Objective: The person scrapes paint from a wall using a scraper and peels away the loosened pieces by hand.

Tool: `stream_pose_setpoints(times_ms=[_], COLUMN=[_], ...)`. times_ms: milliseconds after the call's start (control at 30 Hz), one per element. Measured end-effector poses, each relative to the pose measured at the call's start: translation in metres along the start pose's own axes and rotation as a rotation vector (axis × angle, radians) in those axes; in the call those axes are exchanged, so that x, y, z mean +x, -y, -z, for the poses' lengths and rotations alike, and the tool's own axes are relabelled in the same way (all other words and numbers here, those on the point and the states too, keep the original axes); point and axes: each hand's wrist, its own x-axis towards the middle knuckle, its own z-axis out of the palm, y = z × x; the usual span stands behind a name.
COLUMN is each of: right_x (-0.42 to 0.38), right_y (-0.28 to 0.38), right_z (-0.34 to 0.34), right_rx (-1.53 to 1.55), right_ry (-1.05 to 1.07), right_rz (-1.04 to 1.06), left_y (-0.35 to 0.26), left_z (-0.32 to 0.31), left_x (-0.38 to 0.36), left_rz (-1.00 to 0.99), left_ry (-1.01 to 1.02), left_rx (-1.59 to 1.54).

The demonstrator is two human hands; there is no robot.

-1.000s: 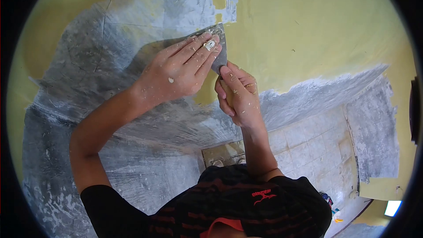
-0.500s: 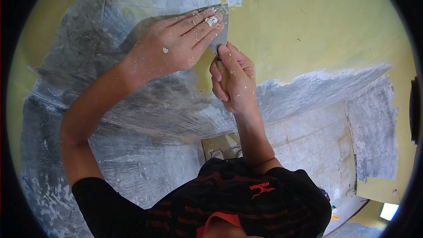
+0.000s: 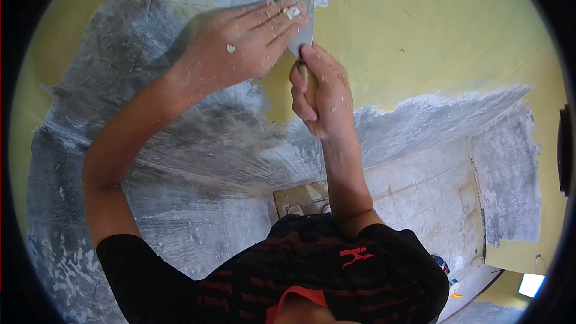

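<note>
A putty knife with a broad metal blade (image 3: pixel 302 38) and a pale handle (image 3: pixel 311 87) is held against the wall. My right hand (image 3: pixel 330 91) is closed around the handle, thumb up near the blade. Across the blade lies my left hand (image 3: pixel 246 39), its fingers stretched flat and pressing on it. Flakes of paint stick to both hands, with a larger white flake on the left fingers. The blade's top edge meets the border between yellow paint (image 3: pixel 420 42) and bare grey wall (image 3: pixel 120 42). Part of the blade is hidden under my left fingers.
Below the yellow paint runs a grey scraped band (image 3: pixel 420 126). The tiled floor (image 3: pixel 414 204) shows at lower right, with small coloured objects (image 3: pixel 455 291) on it. A bare grey patch (image 3: pixel 510 180) marks the right-hand wall. A dark fixture (image 3: pixel 564 150) sits at the far right.
Both hands and the putty knife have moved a little upward along the wall. The right hand keeps its grip on the handle, and the left fingers stay on the blade.
</note>
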Motion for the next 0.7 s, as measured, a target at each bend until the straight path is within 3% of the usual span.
stream_pose_setpoints(times_ms=[200, 700], right_x=[-0.007, 0.002], right_y=[-0.019, 0.011], right_z=[0.01, -0.003], right_rx=[0.037, 0.027], right_ry=[-0.006, 0.033], right_rz=[-0.066, -0.049], left_y=[-0.005, 0.007], left_z=[-0.003, 0.001], left_x=[-0.006, 0.008], left_rz=[-0.024, 0.027], left_ry=[0.04, -0.012], left_rx=[-0.016, -0.045])
